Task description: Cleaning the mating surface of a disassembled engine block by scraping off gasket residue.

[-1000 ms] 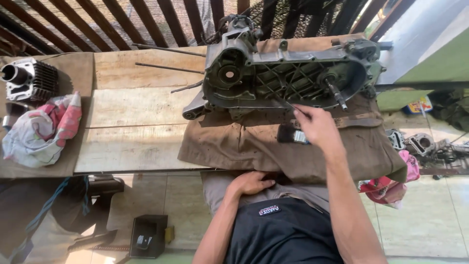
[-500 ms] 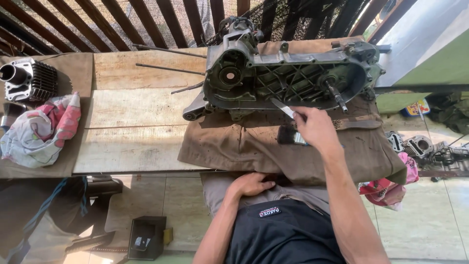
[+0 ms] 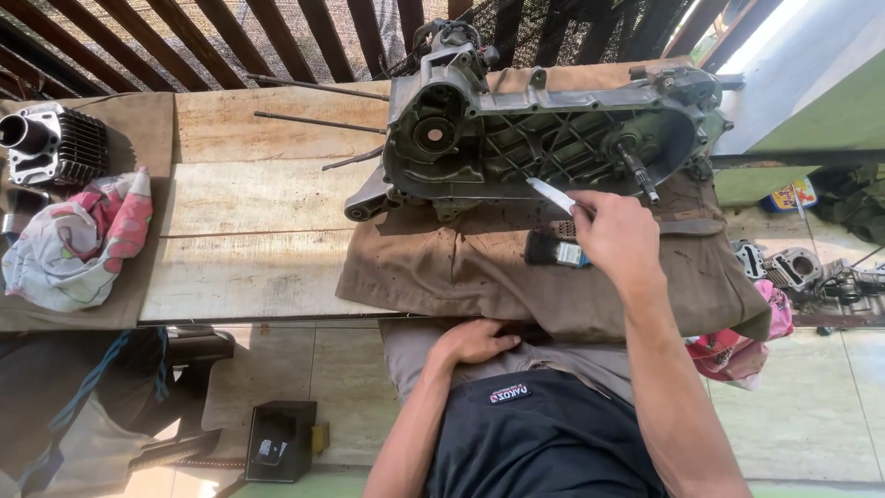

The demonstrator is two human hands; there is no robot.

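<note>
At the bottom middle, the left hand [image 3: 475, 339] rests loosely curled on the person's lap, holding nothing. Higher up, right of the middle, the right hand [image 3: 616, 235] grips a thin flat silver metal tool [image 3: 551, 195], its handle end hidden in the fist. The tip points into the big grey metal engine case [image 3: 544, 138], an open shell with ribs and a shaft inside, lying on a brown cloth [image 3: 479, 277] at the upper middle.

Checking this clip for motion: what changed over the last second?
The right hand lifted slightly off the brown cloth, raising its flat metal tool toward the engine casing. The left hand stayed on the lap; casing, cloth and brush did not move.
</note>
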